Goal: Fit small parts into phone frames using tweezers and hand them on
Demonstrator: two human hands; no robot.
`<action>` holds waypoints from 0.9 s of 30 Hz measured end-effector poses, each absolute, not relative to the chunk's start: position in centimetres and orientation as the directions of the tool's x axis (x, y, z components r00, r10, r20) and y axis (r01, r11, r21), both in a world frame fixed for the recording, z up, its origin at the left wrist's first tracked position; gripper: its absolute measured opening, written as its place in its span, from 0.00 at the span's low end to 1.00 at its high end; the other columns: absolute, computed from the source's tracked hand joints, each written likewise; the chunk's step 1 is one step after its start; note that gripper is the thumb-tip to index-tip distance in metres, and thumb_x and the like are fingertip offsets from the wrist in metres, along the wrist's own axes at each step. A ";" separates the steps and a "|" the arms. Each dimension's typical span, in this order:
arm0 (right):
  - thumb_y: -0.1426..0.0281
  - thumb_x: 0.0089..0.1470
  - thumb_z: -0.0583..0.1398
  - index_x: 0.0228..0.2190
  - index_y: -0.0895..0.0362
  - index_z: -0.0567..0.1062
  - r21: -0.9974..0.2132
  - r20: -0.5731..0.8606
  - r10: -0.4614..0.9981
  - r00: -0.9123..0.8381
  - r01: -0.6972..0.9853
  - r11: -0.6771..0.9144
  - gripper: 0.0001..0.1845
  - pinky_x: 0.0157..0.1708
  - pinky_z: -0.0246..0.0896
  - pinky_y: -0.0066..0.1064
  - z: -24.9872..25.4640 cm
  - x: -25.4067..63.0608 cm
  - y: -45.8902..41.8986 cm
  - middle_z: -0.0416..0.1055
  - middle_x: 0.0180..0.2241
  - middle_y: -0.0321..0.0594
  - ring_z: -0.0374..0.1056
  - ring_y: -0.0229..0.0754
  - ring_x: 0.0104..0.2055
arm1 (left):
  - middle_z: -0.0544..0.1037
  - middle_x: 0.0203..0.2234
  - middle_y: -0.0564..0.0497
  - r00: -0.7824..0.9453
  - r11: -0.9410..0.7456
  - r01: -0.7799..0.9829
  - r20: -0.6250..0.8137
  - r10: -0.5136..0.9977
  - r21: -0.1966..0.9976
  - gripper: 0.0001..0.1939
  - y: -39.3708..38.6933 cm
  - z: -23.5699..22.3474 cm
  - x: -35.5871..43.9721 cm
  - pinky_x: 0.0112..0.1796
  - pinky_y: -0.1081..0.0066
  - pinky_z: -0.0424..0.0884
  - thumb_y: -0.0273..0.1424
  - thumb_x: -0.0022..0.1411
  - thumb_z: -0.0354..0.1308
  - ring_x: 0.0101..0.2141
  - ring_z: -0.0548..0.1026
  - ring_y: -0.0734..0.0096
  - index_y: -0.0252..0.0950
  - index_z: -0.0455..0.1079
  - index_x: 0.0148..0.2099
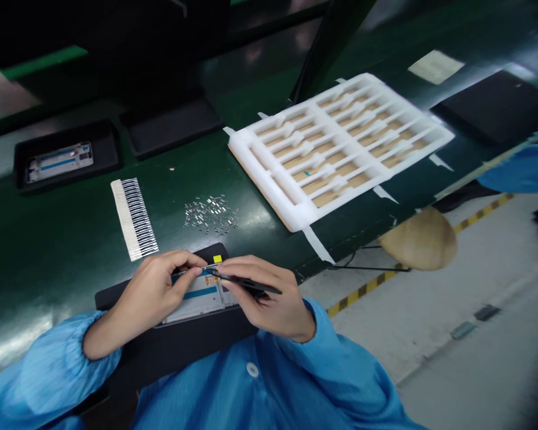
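Observation:
My left hand (155,289) is closed, thumb and index finger pinching the top edge of a silvery phone frame (201,304) with a blue strip across it. In my right hand (275,298) I grip black tweezers (251,283), their tips near the left fingertips at that edge. Whether a small part sits between the tips is too small to tell. Beneath the frame is a black pad (192,343), and a yellow square (217,258) shows just past my fingers. Beyond the hands lie a pile of tiny metal pieces (210,215) and a pale strip with dark teeth (128,221).
A white foam tray with slots (302,218) is taped down at the right. At the back left, one black tray (22,176) holds another phone frame (60,162); a second black tray (173,122) is beside it. A round stool (419,239) stands off the bench's edge.

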State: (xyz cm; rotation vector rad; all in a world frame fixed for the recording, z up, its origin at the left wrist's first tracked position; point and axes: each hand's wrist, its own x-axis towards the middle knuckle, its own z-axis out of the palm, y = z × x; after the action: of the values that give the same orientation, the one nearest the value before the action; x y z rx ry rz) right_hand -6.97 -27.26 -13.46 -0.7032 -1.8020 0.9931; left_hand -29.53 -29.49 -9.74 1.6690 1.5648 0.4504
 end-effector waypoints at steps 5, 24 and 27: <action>0.80 0.63 0.64 0.50 0.54 0.81 -0.858 0.451 0.787 -0.421 0.038 0.512 0.16 0.47 0.82 0.39 -13.6 -7.0 -27.3 0.84 0.44 0.47 0.82 0.47 0.46 | 0.86 0.43 0.55 0.197 0.053 0.660 -0.241 0.950 0.749 0.11 -29.4 -9.8 -29.7 0.43 0.69 0.75 0.36 0.73 0.57 0.43 0.83 0.66 0.45 0.81 0.49; 0.80 0.64 0.63 0.50 0.53 0.81 -0.855 0.444 0.764 -0.469 0.033 0.518 0.17 0.50 0.82 0.39 -13.5 -6.4 -27.1 0.84 0.45 0.46 0.82 0.47 0.49 | 0.85 0.43 0.50 0.212 0.067 0.691 -0.290 0.933 0.720 0.17 -29.5 -9.3 -29.8 0.23 0.74 0.64 0.36 0.72 0.54 0.35 0.80 0.67 0.43 0.80 0.55; 0.80 0.65 0.62 0.51 0.53 0.81 -0.855 0.434 0.749 -0.501 0.035 0.518 0.17 0.51 0.81 0.39 -13.4 -6.2 -27.1 0.83 0.45 0.46 0.81 0.47 0.49 | 0.85 0.44 0.50 0.208 0.068 0.687 -0.285 0.936 0.723 0.17 -29.6 -9.4 -29.8 0.24 0.73 0.65 0.36 0.72 0.54 0.37 0.81 0.65 0.43 0.81 0.55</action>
State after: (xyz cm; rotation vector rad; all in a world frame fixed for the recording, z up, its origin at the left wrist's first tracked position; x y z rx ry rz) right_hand -6.25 -27.06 -13.42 -0.6445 -1.8963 1.0431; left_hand -29.83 -29.57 -9.42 1.6804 1.5419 0.3903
